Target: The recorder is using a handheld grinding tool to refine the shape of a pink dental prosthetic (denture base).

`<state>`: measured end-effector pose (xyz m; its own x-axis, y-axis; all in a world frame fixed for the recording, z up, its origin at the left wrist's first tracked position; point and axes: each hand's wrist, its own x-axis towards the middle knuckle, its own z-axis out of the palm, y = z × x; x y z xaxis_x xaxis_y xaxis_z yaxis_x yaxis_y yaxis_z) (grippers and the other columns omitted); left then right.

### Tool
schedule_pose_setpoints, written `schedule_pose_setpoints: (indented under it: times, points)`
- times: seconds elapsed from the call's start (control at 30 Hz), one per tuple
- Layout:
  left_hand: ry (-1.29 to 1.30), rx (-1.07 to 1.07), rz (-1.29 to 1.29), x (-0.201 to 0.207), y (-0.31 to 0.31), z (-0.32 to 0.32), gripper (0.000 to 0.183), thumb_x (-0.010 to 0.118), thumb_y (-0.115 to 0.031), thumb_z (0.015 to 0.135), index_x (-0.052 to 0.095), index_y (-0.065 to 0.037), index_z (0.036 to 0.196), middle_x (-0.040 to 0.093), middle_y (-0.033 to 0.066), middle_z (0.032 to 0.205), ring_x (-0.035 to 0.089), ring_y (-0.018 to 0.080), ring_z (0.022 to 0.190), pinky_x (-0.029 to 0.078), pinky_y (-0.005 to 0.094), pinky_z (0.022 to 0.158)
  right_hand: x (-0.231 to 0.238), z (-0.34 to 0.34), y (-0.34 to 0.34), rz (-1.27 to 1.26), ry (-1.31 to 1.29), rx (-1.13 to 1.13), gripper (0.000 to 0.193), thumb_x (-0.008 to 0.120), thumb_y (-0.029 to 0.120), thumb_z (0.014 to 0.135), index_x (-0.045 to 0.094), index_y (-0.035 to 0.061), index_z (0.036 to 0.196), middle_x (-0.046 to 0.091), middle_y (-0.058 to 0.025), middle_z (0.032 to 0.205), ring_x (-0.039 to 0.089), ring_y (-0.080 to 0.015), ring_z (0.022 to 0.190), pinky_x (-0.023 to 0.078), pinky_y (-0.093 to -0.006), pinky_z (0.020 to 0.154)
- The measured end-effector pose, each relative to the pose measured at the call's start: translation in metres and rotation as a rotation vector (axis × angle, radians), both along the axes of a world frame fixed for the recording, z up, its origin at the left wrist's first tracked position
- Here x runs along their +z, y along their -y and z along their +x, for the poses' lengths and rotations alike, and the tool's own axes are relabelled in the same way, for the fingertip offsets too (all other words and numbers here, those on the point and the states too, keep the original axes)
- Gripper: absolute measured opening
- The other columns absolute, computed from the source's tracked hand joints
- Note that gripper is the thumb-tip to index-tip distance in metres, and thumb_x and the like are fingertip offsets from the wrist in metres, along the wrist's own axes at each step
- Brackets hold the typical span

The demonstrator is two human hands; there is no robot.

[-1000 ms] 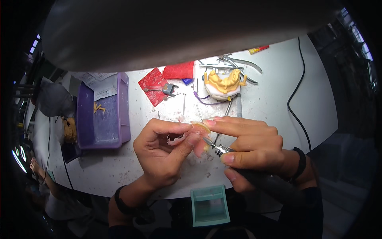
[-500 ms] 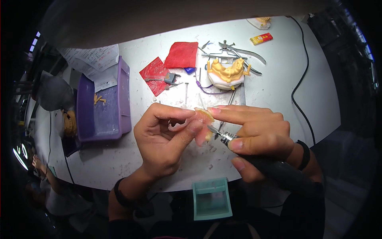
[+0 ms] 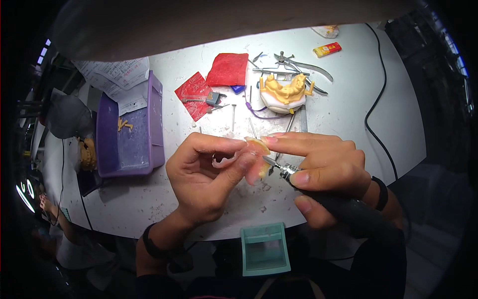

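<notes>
Between the thumb and fingers of my left hand [image 3: 201,177] is a pink denture [image 3: 255,174] with yellowish-white teeth along its edge. My right hand [image 3: 326,172] is closed around a black handpiece [image 3: 343,209] with a silver collar. Its pointed bur [image 3: 270,162] meets or nearly meets the pink base; I cannot tell whether they touch. The right index finger reaches forward and rests against the denture's far edge. Beyond my hands, a yellow dental cast [image 3: 285,92] with a white base stands on the table.
A purple bin [image 3: 158,124] with papers over its back stands at left. Behind the hands lie red sheets [image 3: 226,70], loose burs [image 3: 234,117] and pliers [image 3: 311,64]. A black cable [image 3: 371,112] runs down the right. Below the table edge is a teal drawer [image 3: 264,272]. Dust litters the white table [image 3: 343,99].
The denture and handpiece have shifted very slightly, with the bur tip a little to the right. Both hands keep the same grip.
</notes>
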<state>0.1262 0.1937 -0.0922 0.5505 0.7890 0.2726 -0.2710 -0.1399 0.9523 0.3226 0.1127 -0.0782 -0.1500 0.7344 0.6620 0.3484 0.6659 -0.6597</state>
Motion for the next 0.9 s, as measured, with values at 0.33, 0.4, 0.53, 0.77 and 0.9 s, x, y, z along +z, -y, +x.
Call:
schedule_pose_setpoints:
  times: [0.33,0.4,0.53,0.77,0.9]
  points:
    - [-0.010,-0.061,-0.002,0.0042,-0.0020,-0.0019,0.021,0.063,0.009,0.088,0.054,0.002,0.106,0.066,0.0155,0.092,0.066,0.0148,0.082,0.053,0.0249,0.072,0.0066,0.0062,-0.0047,-0.089,-0.123,0.114,0.033,0.067,0.010,0.078,0.055,0.0096,0.108,0.063,-0.0104,0.065,0.061,-0.0528,0.108,0.031,-0.0691,0.105]
    - [-0.026,-0.042,-0.019,0.0042,-0.0012,-0.0014,0.021,0.063,0.008,0.089,0.054,0.000,0.106,0.066,0.0135,0.088,0.064,0.0127,0.077,0.051,0.0231,0.068,0.0051,0.0044,-0.0051,-0.104,-0.112,0.123,0.033,0.067,0.010,0.077,0.055,0.0095,0.108,0.063,-0.0103,0.065,0.062,-0.0518,0.108,0.035,-0.0675,0.103]
    - [-0.051,-0.016,0.035,0.0028,-0.0013,-0.0005,0.020,0.062,0.008,0.089,0.054,0.001,0.106,0.066,0.0147,0.089,0.065,0.0145,0.078,0.052,0.0239,0.069,0.0024,-0.0016,-0.0017,-0.073,-0.035,0.053,0.034,0.067,0.008,0.074,0.056,0.0088,0.107,0.064,-0.0109,0.066,0.063,-0.0495,0.108,0.042,-0.0639,0.100]
    - [-0.018,-0.027,0.097,-0.0013,-0.0029,-0.0036,0.022,0.062,0.013,0.087,0.057,0.006,0.107,0.069,0.0195,0.098,0.070,0.0197,0.091,0.057,0.0281,0.079,0.0056,-0.0009,-0.0040,-0.075,0.003,0.050,0.034,0.066,0.007,0.074,0.055,0.0090,0.107,0.064,-0.0091,0.064,0.064,-0.0482,0.107,0.046,-0.0621,0.097]
    - [-0.031,-0.025,0.067,0.0002,-0.0023,-0.0029,0.021,0.062,0.013,0.087,0.057,0.005,0.106,0.069,0.0177,0.095,0.069,0.0184,0.087,0.055,0.0269,0.077,0.0050,-0.0002,-0.0041,-0.060,0.007,0.065,0.033,0.066,0.008,0.075,0.055,0.0088,0.107,0.063,-0.0084,0.063,0.064,-0.0481,0.107,0.046,-0.0617,0.096]
